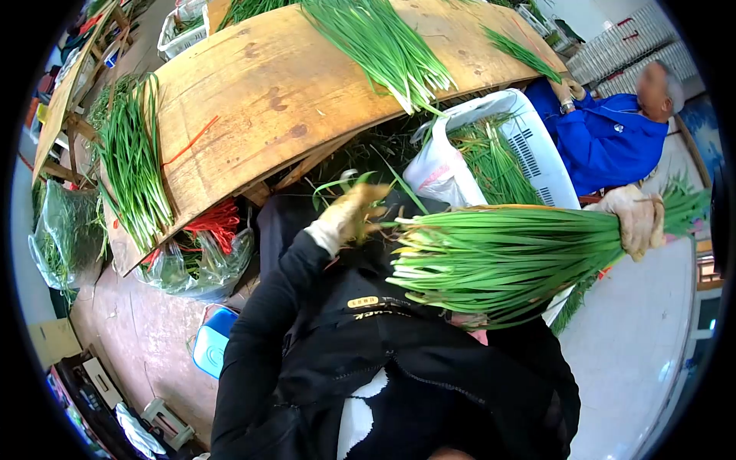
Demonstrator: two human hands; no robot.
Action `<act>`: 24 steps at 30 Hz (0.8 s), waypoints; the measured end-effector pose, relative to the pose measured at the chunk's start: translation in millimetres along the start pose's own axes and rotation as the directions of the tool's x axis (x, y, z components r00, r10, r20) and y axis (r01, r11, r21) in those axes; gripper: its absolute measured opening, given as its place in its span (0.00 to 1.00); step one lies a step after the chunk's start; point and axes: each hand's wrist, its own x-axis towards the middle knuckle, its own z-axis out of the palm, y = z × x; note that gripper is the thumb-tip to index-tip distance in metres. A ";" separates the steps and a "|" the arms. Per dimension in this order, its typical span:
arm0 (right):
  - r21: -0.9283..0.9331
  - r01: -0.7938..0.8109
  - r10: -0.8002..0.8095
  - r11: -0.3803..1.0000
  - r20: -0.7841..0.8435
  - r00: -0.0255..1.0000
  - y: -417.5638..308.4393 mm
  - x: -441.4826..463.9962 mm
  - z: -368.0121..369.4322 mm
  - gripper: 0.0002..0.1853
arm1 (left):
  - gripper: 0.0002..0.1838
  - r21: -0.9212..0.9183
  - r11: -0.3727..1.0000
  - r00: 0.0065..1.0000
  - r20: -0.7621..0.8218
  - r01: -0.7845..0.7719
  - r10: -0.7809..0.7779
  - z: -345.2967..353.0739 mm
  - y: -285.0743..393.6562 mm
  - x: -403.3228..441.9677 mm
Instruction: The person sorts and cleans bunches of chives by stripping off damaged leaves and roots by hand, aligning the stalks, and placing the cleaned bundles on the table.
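Note:
My right hand (632, 220), in a pale stained glove, is closed round a thick bundle of long green leafy stalks (506, 257) near its leaf ends. The bundle lies sideways over my lap and the crate edge, its whitish root ends pointing left. My left hand (353, 215), in a yellowish glove, is just left of those root ends. Its fingers are smeared by motion, and loose leaf bits show around them; whether it grips any is unclear.
A wooden table (253, 84) ahead bears several stalk bundles. A white crate (537, 146) of stalks stands right of centre, a person in blue (613, 138) beyond it. Plastic bags (199, 264) with greens and red ties sit below the table, near a blue container (215, 341).

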 end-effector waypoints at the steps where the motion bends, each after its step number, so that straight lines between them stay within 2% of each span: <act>1: -0.154 -0.007 -0.045 0.988 -0.332 0.942 25.2 2.8 3.9 0.12 | 0.44 -0.072 0.996 0.995 0.080 0.058 -0.053 23.3 5.2 3.8; 2: -0.291 -0.065 -0.134 0.955 -0.614 0.778 43.0 8.0 3.4 0.12 | 0.49 -0.099 0.995 0.969 0.244 -0.008 0.032 39.7 7.1 6.1; 3: -0.191 -0.080 -0.044 0.978 -0.567 0.823 34.9 0.4 -1.3 0.11 | 0.48 -0.044 0.999 0.947 0.320 -0.001 0.015 51.6 9.6 3.4; 4: -0.190 -0.081 -0.042 0.978 -0.568 0.822 30.0 -5.1 4.5 0.11 | 0.48 0.011 1.000 0.920 0.393 0.001 -0.005 58.0 9.1 -0.4; 6: -0.332 -0.246 -0.184 0.911 -0.859 0.478 28.3 -16.5 15.5 0.10 | 0.41 -0.103 0.975 0.894 0.428 0.195 -0.134 53.0 5.1 -8.9; 7: -0.226 -0.211 -0.093 0.951 -0.859 0.503 27.8 -25.7 6.2 0.11 | 0.40 -0.138 0.974 0.899 0.426 0.179 -0.105 51.8 4.9 -12.8; 8: -0.320 -0.243 -0.291 0.916 -0.945 0.149 37.6 -26.0 24.9 0.11 | 0.39 -0.173 0.971 0.903 0.423 0.163 -0.076 51.8 5.2 -17.3; 9: -0.312 -0.265 -0.308 0.912 -0.950 0.057 41.2 -26.3 29.0 0.12 | 0.36 -0.154 0.982 0.941 0.335 0.108 -0.051 58.4 10.3 -24.2; 10: -0.302 -0.286 -0.325 0.909 -0.945 -0.034 43.4 -30.1 31.6 0.12 | 0.29 -0.209 0.977 0.946 0.323 0.051 0.019 54.9 2.2 -17.5; 12: -0.281 -0.322 -0.308 0.904 -0.951 -0.035 44.7 -40.8 34.9 0.12 | 0.23 -0.202 0.979 0.980 0.198 0.014 0.027 57.1 8.2 -23.4; 13: -0.261 -0.359 -0.292 0.896 -0.956 -0.035 45.6 -45.7 35.9 0.12 | 0.20 -0.124 0.992 0.992 0.128 0.006 0.010 55.5 7.4 -22.5; 14: -0.262 -0.357 -0.293 0.897 -0.956 -0.034 47.2 -51.4 36.9 0.12 | 0.20 -0.122 0.993 0.992 0.127 0.005 0.011 54.6 9.0 -22.3; 16: -0.260 -0.257 -0.225 0.931 -0.961 0.160 56.2 -54.3 35.5 0.11 | 0.20 -0.130 0.991 0.999 0.036 0.023 -0.019 53.4 11.1 -22.2; 17: -0.274 -0.248 -0.230 0.929 -0.954 0.193 60.5 -52.8 35.5 0.10 | 0.22 0.001 0.998 0.997 0.050 -0.057 0.056 51.8 12.6 -22.8; 18: -0.273 -0.248 -0.229 0.930 -0.954 0.193 60.8 -51.5 35.3 0.10 | 0.26 0.024 0.995 0.991 0.101 -0.093 0.091 47.4 10.4 -21.6; 20: -0.299 -0.276 -0.257 0.914 -0.950 0.178 61.2 -48.3 35.0 0.10 | 0.19 -0.158 0.970 0.971 0.118 -0.187 0.207 40.7 -2.4 -17.0; 22: -0.272 -0.295 -0.229 0.916 -0.958 0.173 63.2 -39.4 31.0 0.10 | 0.24 -0.082 0.980 0.962 0.188 -0.183 0.196 44.6 7.5 -28.1; 24: -0.300 -0.336 -0.277 0.893 -0.954 0.116 66.7 -31.4 28.2 0.10 | 0.30 -0.240 0.971 0.999 -0.038 0.008 -0.018 45.0 5.7 -37.3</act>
